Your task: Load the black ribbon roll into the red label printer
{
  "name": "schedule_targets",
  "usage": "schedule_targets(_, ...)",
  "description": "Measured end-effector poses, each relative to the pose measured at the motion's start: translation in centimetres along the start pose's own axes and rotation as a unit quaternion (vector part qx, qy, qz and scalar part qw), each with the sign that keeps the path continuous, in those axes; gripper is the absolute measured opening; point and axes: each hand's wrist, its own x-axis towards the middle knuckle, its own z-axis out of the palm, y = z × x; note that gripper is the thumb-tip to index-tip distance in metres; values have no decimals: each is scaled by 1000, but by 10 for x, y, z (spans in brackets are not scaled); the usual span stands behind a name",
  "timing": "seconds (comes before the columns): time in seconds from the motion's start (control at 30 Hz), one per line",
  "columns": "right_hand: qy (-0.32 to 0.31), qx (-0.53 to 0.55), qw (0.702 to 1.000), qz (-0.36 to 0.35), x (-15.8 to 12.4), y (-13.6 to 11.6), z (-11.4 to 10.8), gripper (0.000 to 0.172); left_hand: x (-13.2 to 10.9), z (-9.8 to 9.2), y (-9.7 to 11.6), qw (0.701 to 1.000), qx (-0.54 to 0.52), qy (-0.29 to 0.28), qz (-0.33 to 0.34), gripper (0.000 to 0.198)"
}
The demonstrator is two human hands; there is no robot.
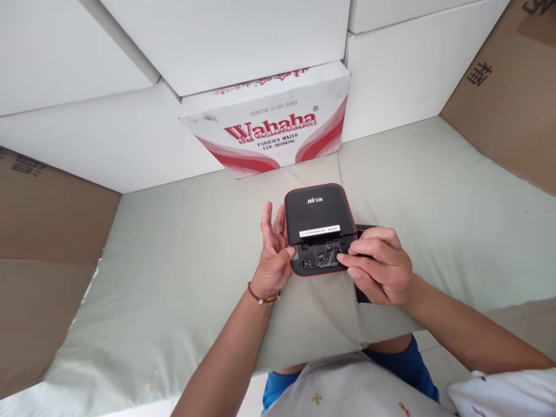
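Note:
A black, rounded-square device [320,211] with a red edge and a white logo sits tilted in front of me. A white label strip [320,231] crosses it above a recessed section near its lower edge. In that recess shows a small clear plastic piece [326,253] with dark parts. My left hand [274,258] grips the device's left side, thumb on its face and fingers behind the edge. At the lower right corner, my right hand [382,266] is closed, its index fingertip touching the recess. Behind it a flat black piece [365,294] is mostly hidden; whether the hand holds it is unclear.
A pale green cloth [182,260] covers the table. At the back stands a Wahaha water carton [278,124] against stacked white boxes [247,40]. Brown cardboard boxes flank the table on the left [47,260] and right [512,98]. The table's front edge is close to my body.

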Motion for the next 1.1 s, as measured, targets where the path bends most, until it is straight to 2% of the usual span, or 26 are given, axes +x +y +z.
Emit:
schedule_targets(0.1, 4, -17, 1000, -13, 3, -1, -3, 20, 2, 0, -2, 1000, -5, -12, 6, 115)
schedule_targets(0.17, -16, -21, 999, -29, 11, -1, -9, 17, 3, 2, -5, 1000, -10, -19, 10, 109)
schedule_targets(0.23, -73, 12, 997, -21, 26, 1, -19, 14, 5, 4, -8, 1000, -7, -23, 17, 100)
schedule_targets(0.3, -160, 53, 985, 37, 47, 6, -27, 22, 6, 5, -10, 999, -2, -27, 25, 92)
schedule_targets(0.4, -321, -1, 937, 138, 84, 14, -27, 29, 8, 5, -12, 999, -10, -31, 30, 88)
schedule_targets(0.47, -427, -96, 885, 162, 106, 18, -15, 28, 9, 5, -13, 999, -18, -30, 27, 89)
schedule_targets(0.53, -501, -171, 832, 166, 124, 20, 3, 27, 10, 5, -13, 999, -22, -29, 25, 88)
schedule_targets(0.63, -565, -233, 771, 183, 140, 20, 28, 27, 10, 5, -12, 999, -24, -30, 23, 88)
schedule_targets(0.73, -584, -258, 742, 203, 143, 19, 41, 29, 10, 5, -11, 999, -26, -29, 22, 87)
schedule_targets(0.83, -573, -260, 748, 211, 139, 17, 40, 30, 10, 6, -10, 999, -29, -28, 23, 85)
schedule_targets(0.9, -550, -256, 763, 221, 133, 15, 33, 29, 10, 6, -10, 999, -28, -27, 26, 84)
schedule_targets(0.93, -529, -247, 780, 226, 129, 13, 26, 28, 10, 6, -10, 999, -27, -27, 28, 84)
schedule_targets(1.0, -462, -201, 834, 224, 121, 8, 6, 26, 11, 5, -11, 999, -23, -29, 29, 83)
schedule_targets(1.07, -382, -119, 890, 220, 111, 4, -23, 24, 11, 4, -12, 999, -24, -31, 25, 84)
schedule_targets(1.1, -347, -77, 907, 226, 105, 5, -41, 26, 10, 4, -12, 999, -26, -30, 21, 85)
